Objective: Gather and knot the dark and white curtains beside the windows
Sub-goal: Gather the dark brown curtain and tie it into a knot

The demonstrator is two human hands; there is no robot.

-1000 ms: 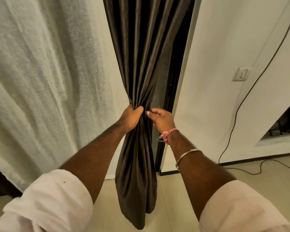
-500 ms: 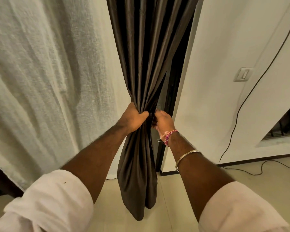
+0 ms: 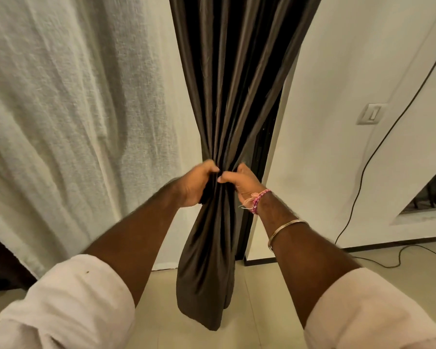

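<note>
Head view: both hands on the dark curtain (image 3: 234,102), which hangs between the white curtain (image 3: 68,109) on the left and the wall (image 3: 337,71) on the right. Left hand (image 3: 195,183) has fingers curled round the bunched folds from the left side; right hand (image 3: 242,180) closes on the same bunch from the right, thumb across the front, fingertips hidden behind the cloth. Hands nearly touching, same height. Pleats above the grip converge into a narrow neck; below it the cloth balloons out and hangs free, hem clear of the floor (image 3: 275,298), near the wall's foot. Thread band (image 3: 258,199) and metal bangle (image 3: 285,229) on the right wrist; pale rolled sleeves on both arms. Wall switch (image 3: 371,114) and a dark cable (image 3: 363,172) running down to the floor, well apart from the work. White curtain hangs loose, no knot visible in it. Judgement: gathering of the dark panel looks complete or nearly so; knotting not yet begun, since no loop or crossing shows. Next move likely needs one hand to hold the neck firm while the other takes the free tail, carries it round and feeds it through. Cloth looks smooth and sheeny, so the knot may slip unless drawn tight.
</note>
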